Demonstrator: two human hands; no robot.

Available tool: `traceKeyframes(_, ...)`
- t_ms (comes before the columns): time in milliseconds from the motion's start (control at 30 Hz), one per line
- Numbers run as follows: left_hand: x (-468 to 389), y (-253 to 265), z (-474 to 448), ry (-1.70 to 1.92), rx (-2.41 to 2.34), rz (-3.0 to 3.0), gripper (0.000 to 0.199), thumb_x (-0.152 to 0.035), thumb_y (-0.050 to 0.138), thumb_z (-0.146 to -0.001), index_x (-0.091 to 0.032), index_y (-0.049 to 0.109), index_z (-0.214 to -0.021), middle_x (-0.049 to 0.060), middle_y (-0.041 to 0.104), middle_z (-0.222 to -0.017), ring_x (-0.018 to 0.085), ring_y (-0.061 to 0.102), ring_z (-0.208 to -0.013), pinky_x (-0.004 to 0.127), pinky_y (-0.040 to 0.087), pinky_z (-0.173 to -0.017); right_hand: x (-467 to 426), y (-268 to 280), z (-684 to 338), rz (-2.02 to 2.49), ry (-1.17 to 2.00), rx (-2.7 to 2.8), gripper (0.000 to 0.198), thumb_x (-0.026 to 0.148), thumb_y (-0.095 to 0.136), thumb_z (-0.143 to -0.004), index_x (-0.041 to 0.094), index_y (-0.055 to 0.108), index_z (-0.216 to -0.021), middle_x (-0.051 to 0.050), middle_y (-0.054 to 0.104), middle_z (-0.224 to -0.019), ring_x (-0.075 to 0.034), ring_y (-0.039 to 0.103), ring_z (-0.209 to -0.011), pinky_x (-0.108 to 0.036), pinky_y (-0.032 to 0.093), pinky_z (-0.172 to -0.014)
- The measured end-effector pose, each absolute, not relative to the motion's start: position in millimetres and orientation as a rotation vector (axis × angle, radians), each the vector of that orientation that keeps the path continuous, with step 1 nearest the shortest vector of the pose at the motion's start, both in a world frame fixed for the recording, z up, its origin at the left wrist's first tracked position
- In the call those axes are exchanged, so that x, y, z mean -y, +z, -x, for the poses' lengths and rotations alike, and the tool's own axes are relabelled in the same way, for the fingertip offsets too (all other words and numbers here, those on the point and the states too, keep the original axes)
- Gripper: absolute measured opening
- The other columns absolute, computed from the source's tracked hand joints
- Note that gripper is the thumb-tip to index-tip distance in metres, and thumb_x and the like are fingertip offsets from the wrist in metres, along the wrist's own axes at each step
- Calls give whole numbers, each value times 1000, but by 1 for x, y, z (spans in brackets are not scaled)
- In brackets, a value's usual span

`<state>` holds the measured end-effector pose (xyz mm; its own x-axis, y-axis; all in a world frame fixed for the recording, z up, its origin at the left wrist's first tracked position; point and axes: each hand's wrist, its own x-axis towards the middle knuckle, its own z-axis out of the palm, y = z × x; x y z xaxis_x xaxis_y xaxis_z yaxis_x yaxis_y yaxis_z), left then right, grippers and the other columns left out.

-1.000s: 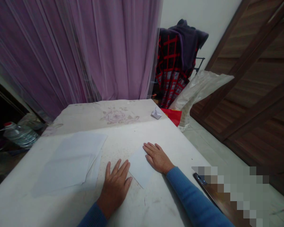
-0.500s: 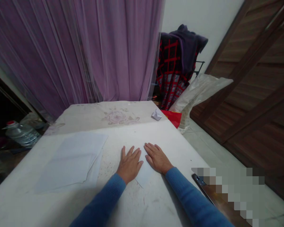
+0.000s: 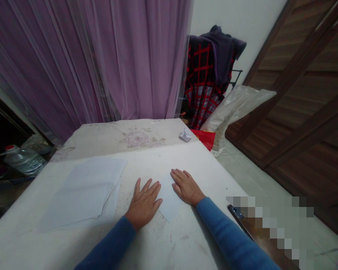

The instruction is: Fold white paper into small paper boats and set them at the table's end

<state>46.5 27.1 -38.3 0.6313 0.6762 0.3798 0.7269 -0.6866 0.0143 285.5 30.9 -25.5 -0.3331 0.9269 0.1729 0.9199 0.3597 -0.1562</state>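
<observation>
A small piece of white paper (image 3: 169, 200) lies flat on the table between my hands, one corner pointing toward me. My left hand (image 3: 145, 204) is open, palm down with fingers spread, at the paper's left edge. My right hand (image 3: 187, 186) rests flat across the paper's right side, fingers stretched out and covering part of it. To the left lies a stack of larger white sheets (image 3: 81, 191). A small folded paper piece (image 3: 185, 135) sits near the far right corner of the table.
A white cloth with a flower print covers the table (image 3: 146, 247). At the right edge lies a phone (image 3: 239, 215), partly blurred out. A large plastic bottle (image 3: 24, 159) stands off the left side. Beyond the far end hang purple curtains (image 3: 141, 60).
My left hand has slid left, uncovering more of the small paper. My right hand has stayed in nearly the same place on it. The view has shifted slightly.
</observation>
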Motion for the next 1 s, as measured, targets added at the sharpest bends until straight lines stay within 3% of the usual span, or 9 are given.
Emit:
traceKeyframes(667, 7, -35, -3, -575, 1100, 2615, 41, -38, 43, -96, -22, 58, -130, 7, 64, -131, 26, 55, -125, 55, 11, -119, -29, -25, -284, 1789, 40, 2331, 52, 34, 41, -94, 18, 45, -144, -12, 39, -152, -27, 33, -141, -51, 22, -114)
traceKeyframes(867, -2, -22, -19, -648, 1244, 2660, 33, -33, 40, -98, -24, 69, -111, 4, 73, -112, 26, 58, -120, 56, 13, -119, -28, -23, -282, 1865, 33, 2275, 54, 38, 43, -93, 16, 46, -143, -14, 39, -152, -30, 33, -140, -53, 21, -113)
traceKeyframes(1000, -26, -16, -54, -618, 1275, 2725, 35, -37, 41, -98, -25, 63, -123, 3, 67, -127, 24, 52, -128, 54, 13, -120, -29, -23, -282, 1861, 42, 2273, 55, 38, 44, -92, 17, 45, -143, -14, 39, -152, -30, 33, -140, -53, 21, -113)
